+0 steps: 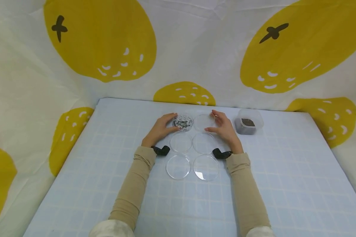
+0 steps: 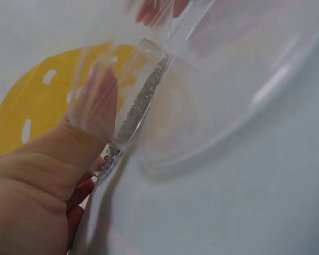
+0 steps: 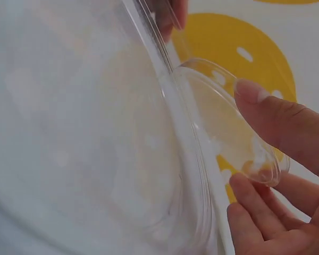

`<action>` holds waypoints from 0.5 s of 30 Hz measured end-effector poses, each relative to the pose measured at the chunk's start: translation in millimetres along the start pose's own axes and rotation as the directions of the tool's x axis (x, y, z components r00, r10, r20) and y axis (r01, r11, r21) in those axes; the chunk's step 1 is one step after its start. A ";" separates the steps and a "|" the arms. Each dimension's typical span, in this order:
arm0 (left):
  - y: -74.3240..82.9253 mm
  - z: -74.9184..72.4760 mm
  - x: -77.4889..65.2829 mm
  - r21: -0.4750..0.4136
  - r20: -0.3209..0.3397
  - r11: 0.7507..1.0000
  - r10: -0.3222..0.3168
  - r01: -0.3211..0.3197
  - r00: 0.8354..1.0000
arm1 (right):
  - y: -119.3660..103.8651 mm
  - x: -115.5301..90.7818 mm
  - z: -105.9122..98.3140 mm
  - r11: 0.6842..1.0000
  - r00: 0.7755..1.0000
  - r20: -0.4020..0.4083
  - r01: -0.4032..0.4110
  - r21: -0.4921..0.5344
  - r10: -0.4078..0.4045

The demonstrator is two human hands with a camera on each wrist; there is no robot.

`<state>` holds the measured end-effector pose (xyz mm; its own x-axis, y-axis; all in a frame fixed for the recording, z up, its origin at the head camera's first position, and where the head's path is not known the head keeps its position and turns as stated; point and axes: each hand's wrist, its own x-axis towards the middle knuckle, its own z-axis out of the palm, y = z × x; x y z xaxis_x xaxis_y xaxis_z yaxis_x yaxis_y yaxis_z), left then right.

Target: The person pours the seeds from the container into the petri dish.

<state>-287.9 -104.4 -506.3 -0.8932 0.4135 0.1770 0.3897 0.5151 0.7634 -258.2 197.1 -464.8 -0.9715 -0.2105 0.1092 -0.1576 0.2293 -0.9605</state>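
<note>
My left hand (image 1: 162,127) spans a clear petri dish of dark green and white bits (image 1: 182,122), thumb on its near rim and fingers on its far side. In the left wrist view, the thumb lies along the dish's clear wall, with a grainy layer (image 2: 143,101) inside. To the right, my right hand (image 1: 223,127) grips the edge of a clear petri dish (image 1: 202,122) with thumb and fingers. Its thumb and curled fingers meet this dish's rim (image 3: 279,172) in the right wrist view. The two dishes stand side by side.
Closer to me are more clear round dishes, two in a middle row (image 1: 181,142) and two in a front row (image 1: 178,167). A clear tub of dark grains (image 1: 247,123) stands right of my right hand. A patterned cloth (image 1: 195,49) hangs behind the table.
</note>
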 end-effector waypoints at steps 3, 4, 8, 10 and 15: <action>0.6 -0.2 0.3 0.002 0.018 1.000 -0.005 0.005 1.000 | -11.3 -3.8 2.1 1.000 1.000 -0.003 -0.001 -0.002 0.001; 0.9 -0.5 0.2 0.006 0.021 1.000 -0.004 0.004 1.000 | -13.4 -4.5 2.5 1.000 1.000 -0.003 -0.002 -0.007 0.002; 2.1 -2.5 -1.1 0.028 0.030 1.000 0.006 -0.006 1.000 | -16.6 -3.3 4.2 0.999 1.000 0.020 0.004 0.039 -0.005; 2.2 -3.3 -1.2 0.032 0.027 0.999 0.020 -0.021 0.999 | -18.6 -2.2 4.5 0.998 0.999 0.033 0.007 0.060 -0.009; -0.3 -3.6 0.5 0.037 0.021 0.998 0.046 -0.047 0.999 | -29.1 -1.2 7.1 0.999 0.998 0.067 0.007 0.048 -0.010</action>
<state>-289.3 -107.1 -504.2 -0.8693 0.4527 0.1984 0.4389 0.5224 0.7310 -251.2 183.9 -438.8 -0.9557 -0.2762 0.1017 -0.1558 0.1816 -0.9709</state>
